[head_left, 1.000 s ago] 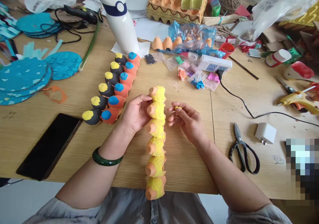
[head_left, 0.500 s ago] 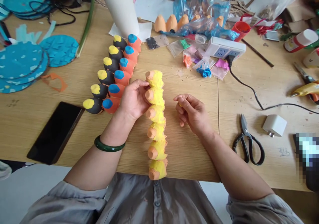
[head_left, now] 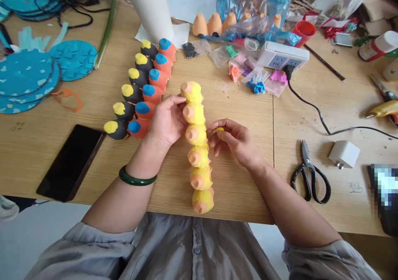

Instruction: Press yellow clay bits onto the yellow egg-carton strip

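A strip of egg-carton cups (head_left: 199,147), coated in yellow with bare orange tips, runs lengthwise in front of my body. My left hand (head_left: 170,120), with a dark green bangle on its wrist, grips the strip near its far end, thumb on the side of the cups. Just right of the strip, my right hand (head_left: 231,141) pinches a small yellow lump (head_left: 219,129) between thumb and fingers. Left of my left hand lie a black strip with yellow tips (head_left: 131,93) and an orange-red strip with blue tips (head_left: 154,90), side by side.
A black phone (head_left: 71,161) lies at the left. Scissors (head_left: 307,172) and a white adapter (head_left: 344,154) are at the right. Farther back stand a white bottle (head_left: 151,10), a power strip (head_left: 282,56) with its cable, and small bags of coloured clay (head_left: 256,85). Blue discs (head_left: 26,74) lie far left.
The yellow strip has tilted, its near end shifting away from my body and slightly right. My right hand has moved left toward it, and the yellow lump shows more clearly.
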A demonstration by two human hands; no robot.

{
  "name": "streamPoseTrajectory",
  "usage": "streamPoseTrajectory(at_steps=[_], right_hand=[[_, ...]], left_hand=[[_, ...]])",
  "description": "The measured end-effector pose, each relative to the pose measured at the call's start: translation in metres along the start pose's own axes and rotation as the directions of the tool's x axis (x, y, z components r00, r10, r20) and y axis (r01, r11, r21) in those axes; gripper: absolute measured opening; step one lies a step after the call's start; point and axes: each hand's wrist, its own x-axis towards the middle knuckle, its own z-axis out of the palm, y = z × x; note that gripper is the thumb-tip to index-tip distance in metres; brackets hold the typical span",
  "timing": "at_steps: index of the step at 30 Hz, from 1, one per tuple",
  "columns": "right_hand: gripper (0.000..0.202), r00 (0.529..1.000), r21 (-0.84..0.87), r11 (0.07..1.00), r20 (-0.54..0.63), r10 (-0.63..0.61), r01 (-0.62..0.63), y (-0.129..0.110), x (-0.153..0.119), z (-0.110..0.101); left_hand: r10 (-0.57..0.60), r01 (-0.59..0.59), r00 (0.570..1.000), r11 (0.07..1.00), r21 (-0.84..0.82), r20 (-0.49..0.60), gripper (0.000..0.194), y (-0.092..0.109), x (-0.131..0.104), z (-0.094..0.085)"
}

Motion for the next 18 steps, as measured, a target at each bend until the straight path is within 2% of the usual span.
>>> streamPoseTrajectory(at_steps=[4, 8, 10, 11, 14, 16, 18], right_hand=[[0.025, 0.996, 0.014, 0.999, -0.073, -0.041, 0.043, 0.004, 0.003, -0.002], [0.036, 0.994, -0.001, 0.999, -0.097, -0.052, 0.053, 0.004, 0.003, -0.003], [0.036, 0.99, -0.038, 0.998, -0.129, -0.062, 0.058, 0.003, 0.002, -0.002], [0.036, 0.987, -0.052, 0.997, -0.148, -0.066, 0.059, 0.002, 0.002, -0.002], [0.034, 0.982, -0.02, 0.998, -0.174, -0.07, 0.067, -0.001, 0.001, -0.003], [0.032, 0.986, 0.06, 0.995, -0.147, -0.075, 0.085, -0.003, 0.002, -0.003], [0.033, 0.991, 0.138, 0.986, -0.105, -0.083, 0.097, -0.003, 0.003, -0.004]], left_hand=[[0.117, -0.124, 0.991, 0.984, 0.132, 0.06, 0.008, -0.008, 0.002, 0.004], [0.067, -0.099, 0.985, 0.974, 0.202, 0.16, 0.005, -0.011, 0.001, 0.002], [0.127, -0.175, 0.98, 0.913, 0.37, 0.15, 0.009, -0.01, -0.001, -0.001], [0.203, -0.239, 0.971, 0.84, 0.487, 0.126, 0.014, -0.009, -0.001, -0.003], [0.453, -0.33, 0.89, 0.554, 0.764, 0.055, 0.025, -0.005, -0.002, -0.011], [0.55, -0.341, 0.835, 0.482, 0.807, 0.024, 0.021, -0.002, -0.003, -0.014], [0.622, -0.38, 0.783, 0.467, 0.798, 0.009, 0.011, 0.0, -0.005, -0.014]])
